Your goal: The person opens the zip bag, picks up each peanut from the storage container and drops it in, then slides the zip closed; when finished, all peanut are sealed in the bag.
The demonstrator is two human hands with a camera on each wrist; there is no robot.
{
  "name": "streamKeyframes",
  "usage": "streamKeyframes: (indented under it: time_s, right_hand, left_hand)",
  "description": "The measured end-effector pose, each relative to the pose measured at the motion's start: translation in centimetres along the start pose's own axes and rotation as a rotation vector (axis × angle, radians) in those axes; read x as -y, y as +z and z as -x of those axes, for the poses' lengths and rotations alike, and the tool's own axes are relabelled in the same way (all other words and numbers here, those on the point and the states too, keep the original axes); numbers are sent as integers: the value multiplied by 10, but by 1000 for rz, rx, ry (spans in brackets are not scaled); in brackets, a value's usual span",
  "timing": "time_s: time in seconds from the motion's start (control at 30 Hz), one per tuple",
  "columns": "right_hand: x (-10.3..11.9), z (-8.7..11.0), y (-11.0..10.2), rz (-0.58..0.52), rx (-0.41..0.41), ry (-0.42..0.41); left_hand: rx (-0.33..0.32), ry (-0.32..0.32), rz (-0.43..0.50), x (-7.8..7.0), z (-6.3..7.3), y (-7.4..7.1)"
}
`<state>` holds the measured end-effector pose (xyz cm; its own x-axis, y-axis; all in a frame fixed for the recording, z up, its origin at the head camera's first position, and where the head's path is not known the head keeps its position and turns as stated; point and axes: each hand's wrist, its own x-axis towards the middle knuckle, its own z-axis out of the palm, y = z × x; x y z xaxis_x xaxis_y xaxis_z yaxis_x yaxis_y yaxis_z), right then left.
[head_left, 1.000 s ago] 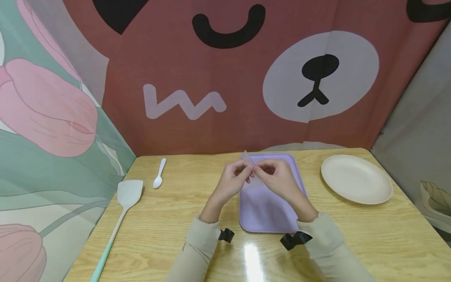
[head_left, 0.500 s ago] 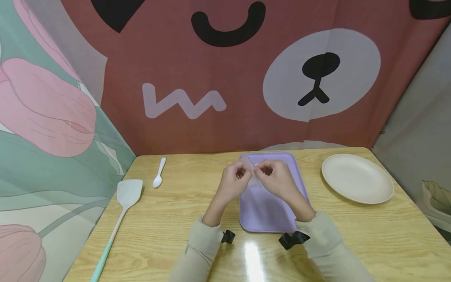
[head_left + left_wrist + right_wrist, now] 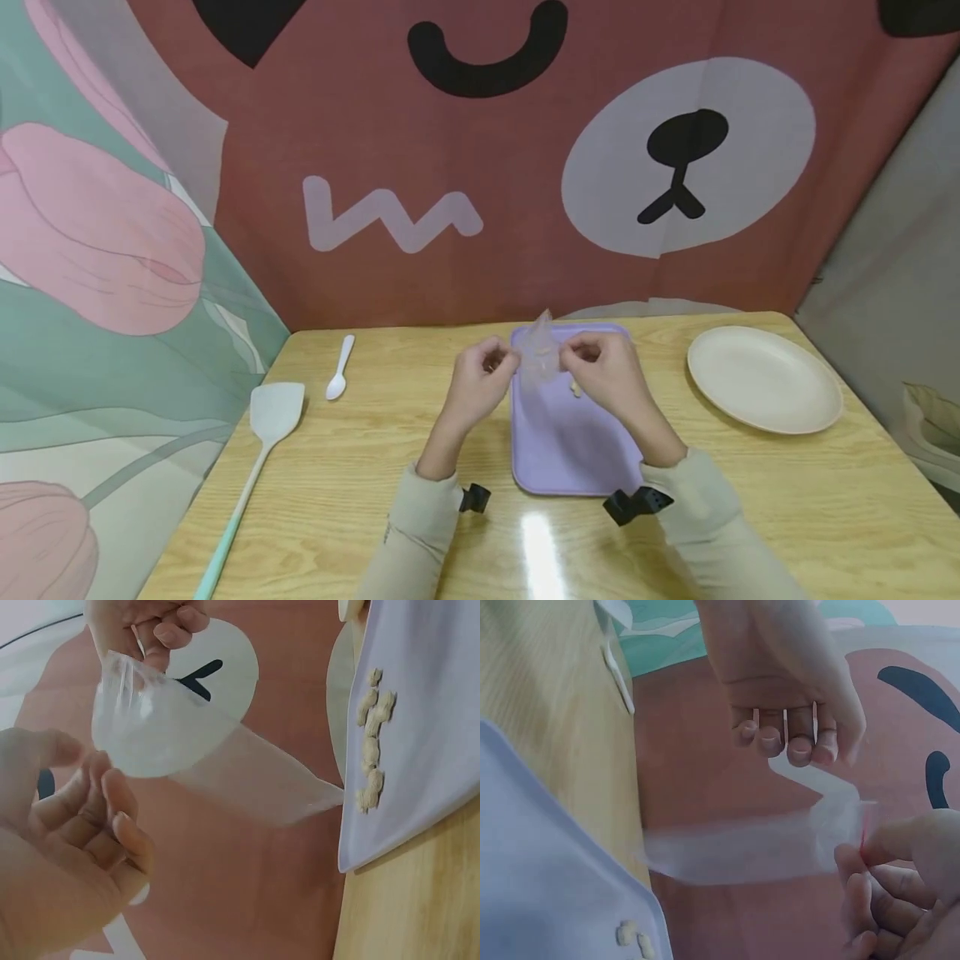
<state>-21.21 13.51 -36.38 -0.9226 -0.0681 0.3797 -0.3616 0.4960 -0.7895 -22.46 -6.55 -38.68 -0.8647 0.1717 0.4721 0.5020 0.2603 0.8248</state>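
Observation:
My right hand (image 3: pixel 609 371) pinches a clear zip-top plastic bag (image 3: pixel 538 352) near its red seal line, as the right wrist view shows. The bag hangs over the far part of a lilac tray (image 3: pixel 558 454). Across from it, my left hand (image 3: pixel 477 375) has loosely curled fingers close beside the bag's mouth; in the right wrist view a small gap shows between those fingers (image 3: pixel 800 750) and the bag. Several peanuts (image 3: pixel 371 750) in their shells lie in the tray, and a few show beside my right hand in the head view.
A beige plate (image 3: pixel 765 379) lies on the right of the wooden table (image 3: pixel 360 475). At left are a small white spoon (image 3: pixel 341 371) and a long turner (image 3: pixel 258 446) with a green handle end. A printed curtain (image 3: pixel 420 283) hangs right behind the table.
My hands were close together at the bag and have drawn apart, the left one leftward, the right one slightly right. The bag now shows between them, and peanuts have come into sight.

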Motion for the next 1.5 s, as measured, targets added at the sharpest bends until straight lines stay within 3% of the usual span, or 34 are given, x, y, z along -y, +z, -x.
streamKeyframes:
  time_s: [0.1,0.23,0.3,0.4,0.57,0.77,1.03,1.2,1.5]
  right_hand:
    - [1,-1,-3,-10,30,-18]
    - [4,-3,-4,-25,102,-37]
    - [5,-4,-2,-28,141,-41]
    - [6,-4,3,-22,162,-31]
    - [3,-5,12,32,95,8]
    - [-2,-5,22,30,98,42]
    - [-9,-5,33,-34,128,28]
    - [-9,-4,36,-38,138,32]
    - [-12,-2,41,-18,140,49]
  left_hand:
    - [51,31,-20,2,-1,0]
    - [205,44,-118,5,-2,1]
    - [253,43,-155,6,-2,2]
    - [237,55,-170,9,-2,3]
    - [176,55,-143,17,-2,-1]
    - [185,28,-129,27,-1,-10]
    - [195,-20,-13,43,1,-17]
    - [197,-54,5,47,2,-19]
    - [220,-20,-19,52,2,-20]
